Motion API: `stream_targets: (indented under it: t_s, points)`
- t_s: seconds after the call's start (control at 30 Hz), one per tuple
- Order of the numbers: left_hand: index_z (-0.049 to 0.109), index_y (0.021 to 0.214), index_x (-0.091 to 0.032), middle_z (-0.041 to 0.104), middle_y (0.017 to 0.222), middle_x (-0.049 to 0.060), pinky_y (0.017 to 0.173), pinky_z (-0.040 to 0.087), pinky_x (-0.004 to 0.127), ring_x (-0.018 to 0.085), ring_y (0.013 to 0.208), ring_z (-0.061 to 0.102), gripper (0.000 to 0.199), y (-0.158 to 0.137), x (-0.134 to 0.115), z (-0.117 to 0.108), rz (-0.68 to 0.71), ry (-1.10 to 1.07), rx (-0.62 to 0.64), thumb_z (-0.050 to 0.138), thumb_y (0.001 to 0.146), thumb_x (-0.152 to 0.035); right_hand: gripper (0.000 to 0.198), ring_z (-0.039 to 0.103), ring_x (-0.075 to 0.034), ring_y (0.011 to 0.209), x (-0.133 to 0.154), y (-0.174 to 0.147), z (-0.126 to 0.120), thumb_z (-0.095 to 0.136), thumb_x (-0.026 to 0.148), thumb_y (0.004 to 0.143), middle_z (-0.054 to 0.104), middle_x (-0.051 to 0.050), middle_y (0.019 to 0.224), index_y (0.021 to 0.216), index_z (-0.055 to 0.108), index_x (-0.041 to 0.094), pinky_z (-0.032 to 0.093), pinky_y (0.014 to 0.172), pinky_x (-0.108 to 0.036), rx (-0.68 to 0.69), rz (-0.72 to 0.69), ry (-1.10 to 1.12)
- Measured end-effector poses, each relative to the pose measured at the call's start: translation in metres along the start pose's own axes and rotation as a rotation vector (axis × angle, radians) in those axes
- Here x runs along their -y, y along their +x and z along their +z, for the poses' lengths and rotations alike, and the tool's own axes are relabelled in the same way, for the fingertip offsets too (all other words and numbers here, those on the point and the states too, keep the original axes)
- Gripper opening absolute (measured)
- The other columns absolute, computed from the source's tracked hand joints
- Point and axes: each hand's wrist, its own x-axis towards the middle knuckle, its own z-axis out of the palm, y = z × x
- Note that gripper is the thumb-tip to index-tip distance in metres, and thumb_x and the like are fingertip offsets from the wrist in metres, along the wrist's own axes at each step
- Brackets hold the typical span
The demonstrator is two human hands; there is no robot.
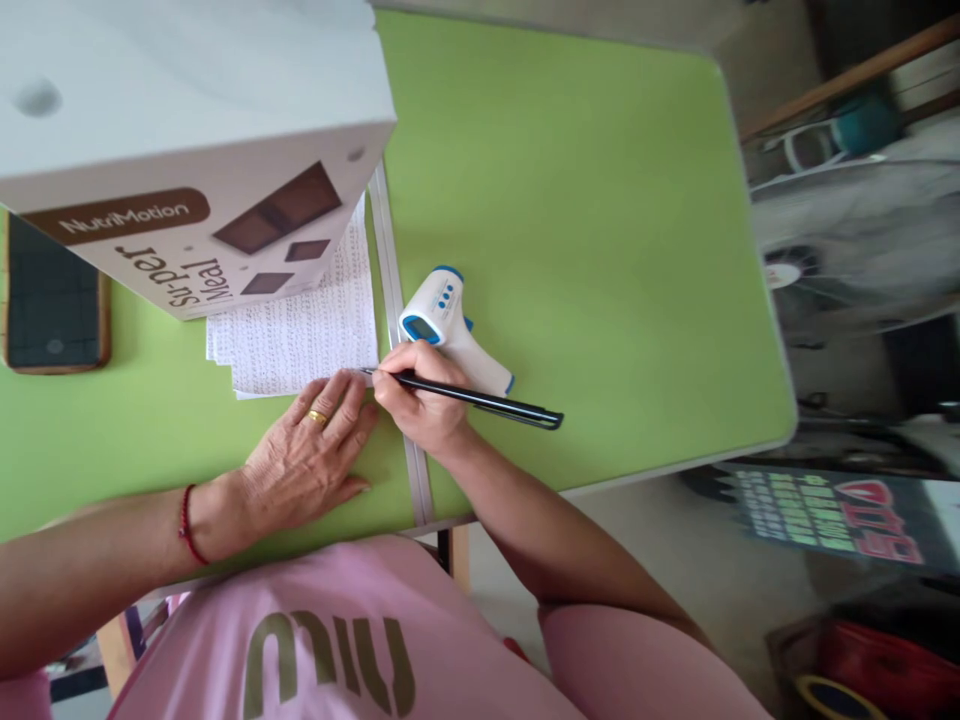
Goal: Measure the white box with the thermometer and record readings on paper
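Note:
My right hand (424, 400) is closed around a black pen (495, 402), its tip at the lower right corner of a written sheet of paper (307, 345). Rows of small handwriting cover the sheet, and another sheet's edge shows beneath it. Flat on the table and the paper's lower edge lies my left hand (311, 450), fingers stretched out, a gold ring on one finger. Just beyond my right hand rests a white and blue infrared thermometer (450, 325), its handle partly behind that hand. A large white box (247, 225) hides the upper part of the paper.
Left of the box lies a dark smartphone (54, 300) in a brown case. The green folding table (600, 250) has a metal seam (394, 260) running beside the paper. Past its right edge stand a fan (840, 250) and a printed sign (847, 515).

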Motion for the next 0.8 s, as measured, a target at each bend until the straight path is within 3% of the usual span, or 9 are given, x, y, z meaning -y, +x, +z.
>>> stream_targets:
  t_s: [0.27,0.8]
  points:
    - [0.045,0.160,0.003,0.044,0.167,0.030,0.127,0.042,0.056,0.045,0.155,0.045,0.091,0.0006,0.0002,-0.0045,0.013,0.051,-0.009,0.075,0.098,-0.057,0.018,0.056,-0.013,0.056,-0.0063,-0.0006,0.0037,0.063,0.022,0.095,0.059,0.005,0.066,0.081,0.052,0.027,0.048,0.056,-0.029,-0.066,-0.153,-0.008]
    - [0.047,0.159,0.001,0.045,0.167,0.030,0.126,0.044,0.055,0.045,0.155,0.045,0.089,0.0016,0.0001,-0.0064,0.015,0.083,0.018,0.073,0.099,-0.060,0.018,0.055,-0.013,0.055,-0.0041,0.0036,0.0036,0.062,0.016,0.091,0.059,0.006,0.065,0.082,0.051,0.027,0.049,0.055,-0.029,-0.118,-0.198,0.002]
